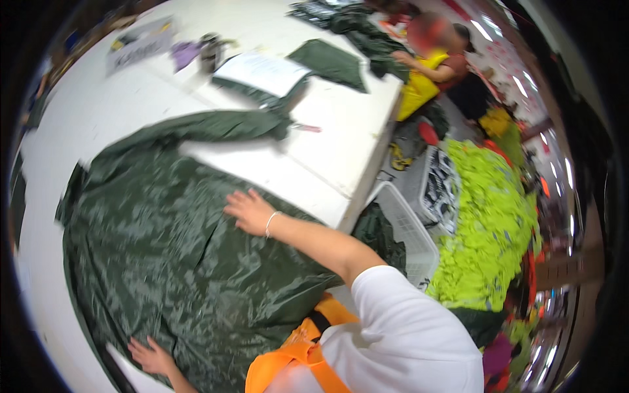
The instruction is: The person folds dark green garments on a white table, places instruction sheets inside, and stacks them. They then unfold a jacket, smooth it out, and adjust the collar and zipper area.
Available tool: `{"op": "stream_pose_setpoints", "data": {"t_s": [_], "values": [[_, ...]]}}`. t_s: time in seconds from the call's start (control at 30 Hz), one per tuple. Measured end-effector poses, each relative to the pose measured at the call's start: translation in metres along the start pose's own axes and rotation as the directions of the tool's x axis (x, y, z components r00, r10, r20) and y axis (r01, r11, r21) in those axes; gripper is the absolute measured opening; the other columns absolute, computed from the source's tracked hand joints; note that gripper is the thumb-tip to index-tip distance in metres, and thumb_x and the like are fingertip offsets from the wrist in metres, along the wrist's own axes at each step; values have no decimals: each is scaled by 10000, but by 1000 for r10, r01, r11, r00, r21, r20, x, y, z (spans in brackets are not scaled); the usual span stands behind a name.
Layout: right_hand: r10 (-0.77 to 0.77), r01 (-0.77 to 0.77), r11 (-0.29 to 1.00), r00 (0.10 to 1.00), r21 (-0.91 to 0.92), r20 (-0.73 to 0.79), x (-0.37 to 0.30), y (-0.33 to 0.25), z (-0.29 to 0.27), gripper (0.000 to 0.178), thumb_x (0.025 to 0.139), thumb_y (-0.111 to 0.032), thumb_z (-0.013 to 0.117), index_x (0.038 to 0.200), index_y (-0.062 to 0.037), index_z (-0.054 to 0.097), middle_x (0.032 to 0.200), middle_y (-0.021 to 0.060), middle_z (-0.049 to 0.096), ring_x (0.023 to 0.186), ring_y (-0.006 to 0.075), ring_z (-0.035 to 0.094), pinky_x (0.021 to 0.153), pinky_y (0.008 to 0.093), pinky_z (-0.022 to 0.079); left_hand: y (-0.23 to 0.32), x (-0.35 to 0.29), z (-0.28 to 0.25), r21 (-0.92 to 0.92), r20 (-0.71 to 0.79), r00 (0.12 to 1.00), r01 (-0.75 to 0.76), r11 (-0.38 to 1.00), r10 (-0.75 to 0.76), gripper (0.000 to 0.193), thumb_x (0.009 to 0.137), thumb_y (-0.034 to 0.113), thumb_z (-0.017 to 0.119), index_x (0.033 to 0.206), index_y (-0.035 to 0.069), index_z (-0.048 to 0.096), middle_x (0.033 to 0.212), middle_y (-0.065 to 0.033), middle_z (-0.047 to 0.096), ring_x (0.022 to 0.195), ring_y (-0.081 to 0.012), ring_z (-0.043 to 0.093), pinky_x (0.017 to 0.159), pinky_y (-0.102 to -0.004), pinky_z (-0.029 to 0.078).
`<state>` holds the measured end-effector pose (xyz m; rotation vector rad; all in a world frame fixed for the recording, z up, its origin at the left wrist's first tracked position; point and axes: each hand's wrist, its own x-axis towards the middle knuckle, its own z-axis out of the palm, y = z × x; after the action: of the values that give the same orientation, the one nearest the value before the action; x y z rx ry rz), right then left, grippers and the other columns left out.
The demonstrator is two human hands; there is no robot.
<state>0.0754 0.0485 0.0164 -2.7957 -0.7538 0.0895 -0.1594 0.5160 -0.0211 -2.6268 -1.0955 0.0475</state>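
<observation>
A dark green, shiny rain jacket (177, 216) lies spread over the white table, wrinkled across its body. One of its sleeves (216, 124) stretches along the far side toward the right. My right hand (250, 213), with a thin bracelet at the wrist, rests flat on the jacket's right part, fingers spread. Near the jacket's lower left edge, my left hand (152, 357) also has its fingers apart, palm down on or just over the fabric. Neither hand grips anything.
A pink-handled tool (306, 128) lies past the sleeve end. Beyond are a folded green bundle topped with white paper (262, 73), a metal mug (210, 52) and purple cloth (185, 55). A white basket (409, 229) and lime-green garments (488, 223) stand right. A person (452, 69) works at the far right.
</observation>
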Motion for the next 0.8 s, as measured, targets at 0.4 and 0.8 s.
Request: {"op": "stream_pose_setpoints", "data": {"t_s": [0.4, 0.8], "values": [[198, -198, 975, 980, 98, 8, -173, -15, -59, 431, 830, -221, 603, 1222, -64, 519, 1354, 170, 406, 1295, 327, 320, 1074, 468, 239, 14, -18, 6, 123, 53, 999, -2, 992, -4, 647, 947, 561, 270, 1468, 191, 173, 1516, -69, 168, 1370, -292, 216, 1043, -570, 229], [252, -77, 965, 539, 250, -804, -234, -50, -323, 253, 824, -58, 620, 1074, -23, 615, 1040, 140, 647, 928, 235, 634, 810, 290, 488, 75, -165, -68, -261, 105, 943, -280, 924, 315, 594, 968, 480, 308, 1439, 122, 252, 1516, -78, 162, 1393, -270, 156, 1104, -490, 150]]}}
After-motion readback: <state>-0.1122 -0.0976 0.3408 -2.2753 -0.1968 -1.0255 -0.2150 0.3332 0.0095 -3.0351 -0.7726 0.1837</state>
